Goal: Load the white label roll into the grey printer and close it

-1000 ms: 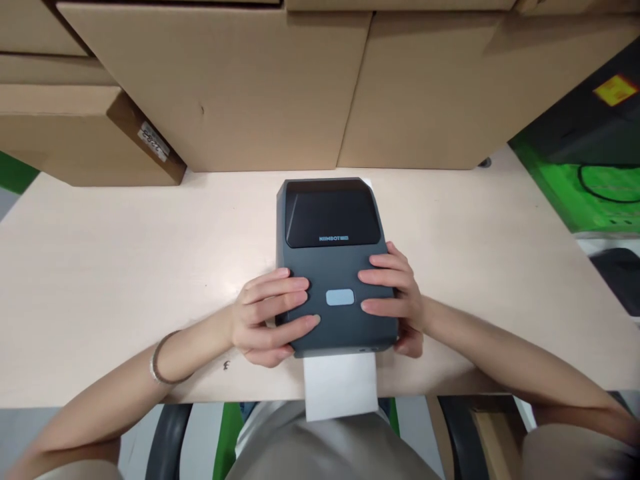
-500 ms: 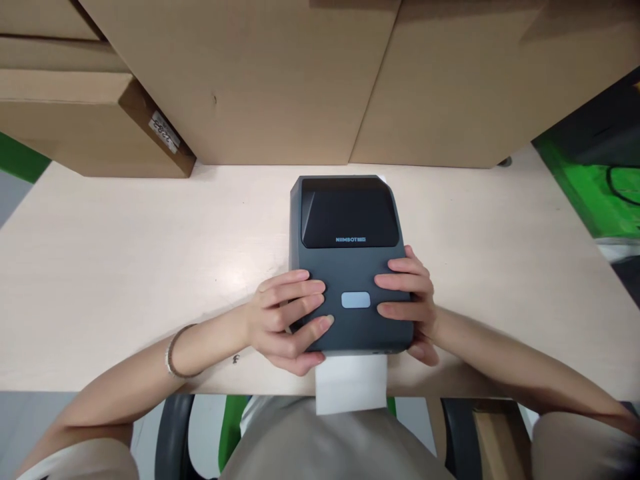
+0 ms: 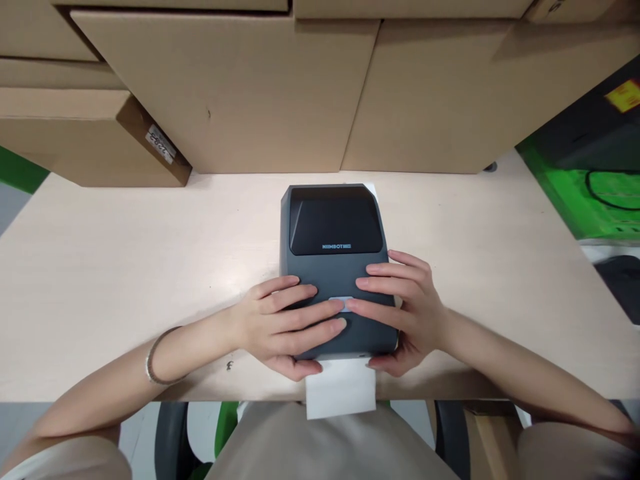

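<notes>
Spread grips touch the printer.

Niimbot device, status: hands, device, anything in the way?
Left hand and right hand on the device, both over its light-blue button. White paper out from its near side, past the desk edge. Cardboard boxes beyond; no obstruction seen.

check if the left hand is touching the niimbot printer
Touching. The head view shows the left hand with its fingers lying across the upper face of the Niimbot printer, no gap visible.
</notes>
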`<state>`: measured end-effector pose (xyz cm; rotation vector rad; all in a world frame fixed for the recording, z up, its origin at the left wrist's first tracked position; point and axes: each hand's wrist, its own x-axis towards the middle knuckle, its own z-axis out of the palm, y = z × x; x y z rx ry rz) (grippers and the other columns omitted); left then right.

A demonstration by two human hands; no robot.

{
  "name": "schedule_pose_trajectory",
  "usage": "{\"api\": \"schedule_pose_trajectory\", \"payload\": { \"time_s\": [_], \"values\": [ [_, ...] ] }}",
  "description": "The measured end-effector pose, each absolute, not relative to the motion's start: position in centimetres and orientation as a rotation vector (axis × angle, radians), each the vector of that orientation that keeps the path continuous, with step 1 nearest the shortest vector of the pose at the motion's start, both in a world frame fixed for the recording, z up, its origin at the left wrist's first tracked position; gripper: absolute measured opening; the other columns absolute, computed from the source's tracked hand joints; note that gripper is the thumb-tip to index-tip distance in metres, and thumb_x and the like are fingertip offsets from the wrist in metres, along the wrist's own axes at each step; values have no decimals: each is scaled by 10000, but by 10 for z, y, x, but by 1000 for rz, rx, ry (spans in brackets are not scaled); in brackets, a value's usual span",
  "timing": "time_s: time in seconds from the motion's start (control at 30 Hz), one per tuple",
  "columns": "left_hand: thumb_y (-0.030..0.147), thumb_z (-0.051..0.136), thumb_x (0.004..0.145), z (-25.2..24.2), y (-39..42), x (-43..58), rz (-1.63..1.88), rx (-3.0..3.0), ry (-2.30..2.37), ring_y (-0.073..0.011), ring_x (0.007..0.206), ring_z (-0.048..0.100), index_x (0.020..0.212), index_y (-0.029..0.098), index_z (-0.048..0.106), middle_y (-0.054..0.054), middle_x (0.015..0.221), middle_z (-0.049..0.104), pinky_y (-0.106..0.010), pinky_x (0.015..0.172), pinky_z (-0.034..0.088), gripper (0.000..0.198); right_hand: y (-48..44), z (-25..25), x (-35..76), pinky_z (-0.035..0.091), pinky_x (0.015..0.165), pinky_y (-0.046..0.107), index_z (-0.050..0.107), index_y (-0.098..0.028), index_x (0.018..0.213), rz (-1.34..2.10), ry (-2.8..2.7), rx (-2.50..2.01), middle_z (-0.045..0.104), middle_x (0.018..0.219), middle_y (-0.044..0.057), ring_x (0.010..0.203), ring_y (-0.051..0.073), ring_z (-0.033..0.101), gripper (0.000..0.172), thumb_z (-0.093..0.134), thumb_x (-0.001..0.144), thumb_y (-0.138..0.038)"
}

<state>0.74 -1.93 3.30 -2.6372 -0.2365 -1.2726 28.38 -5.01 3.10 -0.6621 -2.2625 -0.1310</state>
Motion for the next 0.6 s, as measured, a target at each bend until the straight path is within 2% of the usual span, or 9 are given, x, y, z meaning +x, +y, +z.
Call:
{"api": "schedule_pose_trajectory", "payload": {
  "time_s": [0.17,0.27,0.33,0.43,0.5,0.6],
  "values": [
    [540,500,943,35,-21,9,-1281,-2685,-298,-199,911,644,1076,254,793,19,1127,851,-329,1014,549,430,-57,37,281,461,1167,502,675,-303,1278,-120,-2287,-712,690,1148,59,1180,278,606,543,579,879,-659],
    [527,513,932,36,-24,8,-1259,-2698,-316,-203,893,627,1090,245,791,16,1102,855,-333,1068,533,426,-58,40,281,465,1182,480,675,-259,1269,-128,-2286,-729,689,1165,70,1214,267,613,511,560,909,-604],
    [560,494,951,34,-25,6,-1240,-2721,-316,-204,956,644,1097,264,786,23,1128,851,-339,1173,488,441,-56,41,281,473,1180,460,680,-260,1256,-150,-2296,-724,690,1163,67,1232,257,615,498,533,933,-610],
    [581,509,972,33,-24,2,-1208,-2796,-302,-218,1170,670,1134,283,766,14,1181,836,-399,1319,376,425,-51,43,281,483,1169,448,671,-289,1249,-205,-2309,-668,707,1140,48,1221,239,631,492,459,980,-642],
    [569,544,974,34,-21,1,-1189,-2818,-279,-218,1264,670,1131,288,751,4,1208,826,-445,1357,341,383,-49,44,283,472,1178,449,656,-279,1283,-211,-2310,-643,718,1168,51,1205,229,652,505,416,1009,-629],
    [548,586,959,40,-18,1,-1198,-2815,-178,-209,1270,701,1118,291,736,-7,1215,824,-491,1358,365,337,-46,45,293,464,1172,491,612,-284,1393,-129,-2221,-604,727,1218,55,1122,236,698,584,316,1029,-630]
  ]
}}
